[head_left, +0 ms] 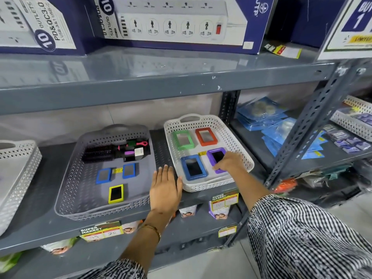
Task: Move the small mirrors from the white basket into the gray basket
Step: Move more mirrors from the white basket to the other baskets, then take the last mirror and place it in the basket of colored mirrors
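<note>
The white basket (239, 141) sits on the grey shelf and holds a green-framed mirror (183, 139), an orange-framed mirror (206, 136), a blue-framed mirror (193, 167) and a purple-framed mirror (216, 156). My right hand (228, 161) rests inside this basket with its fingers curled on the purple mirror's near right edge. The gray basket (80, 188) to the left holds two small blue mirrors (104, 175) (128, 170) and a yellow mirror (116, 193). My left hand (165, 187) hovers flat, fingers apart, between the two baskets, holding nothing.
Black hairbrushes (116, 151) lie at the back of the gray basket. Another white basket (18, 168) stands at far left. Power-strip boxes (171, 23) fill the upper shelf. A slotted upright (310, 125) and blue packets (267, 117) stand right. Price tags (100, 231) hang on the shelf edge.
</note>
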Tool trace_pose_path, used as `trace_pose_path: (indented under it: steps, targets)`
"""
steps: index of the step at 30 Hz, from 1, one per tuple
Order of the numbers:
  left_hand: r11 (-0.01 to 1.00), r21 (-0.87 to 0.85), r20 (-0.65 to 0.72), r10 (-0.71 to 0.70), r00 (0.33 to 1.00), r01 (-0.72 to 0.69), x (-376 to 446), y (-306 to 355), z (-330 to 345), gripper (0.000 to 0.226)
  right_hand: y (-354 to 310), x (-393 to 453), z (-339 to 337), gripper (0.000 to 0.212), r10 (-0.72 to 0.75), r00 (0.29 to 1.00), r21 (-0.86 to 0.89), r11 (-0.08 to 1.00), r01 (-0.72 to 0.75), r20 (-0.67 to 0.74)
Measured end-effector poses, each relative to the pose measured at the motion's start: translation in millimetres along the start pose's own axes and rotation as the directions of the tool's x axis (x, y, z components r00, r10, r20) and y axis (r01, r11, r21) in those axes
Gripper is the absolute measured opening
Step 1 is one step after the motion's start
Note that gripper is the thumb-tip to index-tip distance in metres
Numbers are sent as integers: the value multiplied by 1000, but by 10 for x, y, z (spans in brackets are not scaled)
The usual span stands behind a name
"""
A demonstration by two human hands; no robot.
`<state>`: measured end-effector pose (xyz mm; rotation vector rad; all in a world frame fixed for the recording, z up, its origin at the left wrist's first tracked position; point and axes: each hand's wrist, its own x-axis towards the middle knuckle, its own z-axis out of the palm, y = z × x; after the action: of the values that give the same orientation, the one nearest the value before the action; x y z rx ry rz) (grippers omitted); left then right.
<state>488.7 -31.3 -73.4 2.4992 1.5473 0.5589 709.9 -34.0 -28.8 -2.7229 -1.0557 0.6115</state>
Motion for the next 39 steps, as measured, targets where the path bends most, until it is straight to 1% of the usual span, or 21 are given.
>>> trace_pose_path:
  steps: [4, 7, 9, 11, 14, 16, 17, 19, 22, 25, 28, 31, 33, 35, 39]
  targets:
    - [1000, -19, -3, -4, 1000, 4, -4, 11, -3, 51, 14, -19, -15, 67, -4, 1000, 0, 1000, 4, 3]
    - [996, -88, -27, -1, 1000, -1, -11, 68, -45, 52, -71, -58, -86, 60, -53, 994, 6, 999, 54, -97]
    - [988, -157, -58, -16, 998, 7, 0, 107, -111, 52, -243, -111, -131, 54, -127, 977, 25, 991, 133, -171]
    - [978, -205, -95, -47, 994, 27, 23, 99, -211, 53, -506, -215, -151, 51, -230, 950, 6, 972, 237, -210]
    - [973, -217, -176, -113, 978, 73, 54, -145, -459, 56, -1038, -434, -24, 48, -406, 880, -5, 909, 417, -245]
    - [975, -191, -227, -158, 961, 115, 72, -430, -640, 56, -1410, -628, 127, 45, -496, 839, 25, 858, 514, -224]
    - [971, -176, -257, -204, 945, 162, 37, -708, -773, 56, -1707, -768, 284, 44, -557, 807, 39, 818, 574, -197]
    - [964, -138, -300, -260, 918, 229, 12, -1117, -975, 55, -2112, -994, 494, 46, -635, 757, 55, 759, 648, -154]
    - [927, -76, -380, -368, 849, 368, -167, -1890, -1309, 54, -2825, -1416, 861, 48, -742, 664, 68, 661, 748, -96]
    - [877, -50, -423, -453, 785, 479, -368, -2608, -1587, 53, -3476, -1776, 1216, 46, -810, 583, 103, 577, 810, -53]
    - [841, -9, -403, -498, 768, 540, -505, -3203, -1798, 54, -4074, -2074, 1537, 41, -843, 537, 92, 534, 840, -13]
    - [808, 10, -401, -536, 743, 589, -628, -3724, -1952, 57, -4615, -2353, 1871, 45, -874, 484, 102, 486, 868, 51]
    - [787, 7, -409, -561, 720, 617, -689, -3988, -2021, 58, -4931, -2501, 2098, 41, -874, 479, 128, 486, 865, 81]
    - [789, 6, -405, -560, 723, 614, -710, -4135, -2049, 59, -5174, -2564, 2298, 38, -866, 490, 132, 500, 856, 103]
    - [789, 2, -393, -564, 726, 614, -733, -4298, -2055, 60, -5574, -2592, 2634, 55, -800, 546, 12, 566, 824, 248]
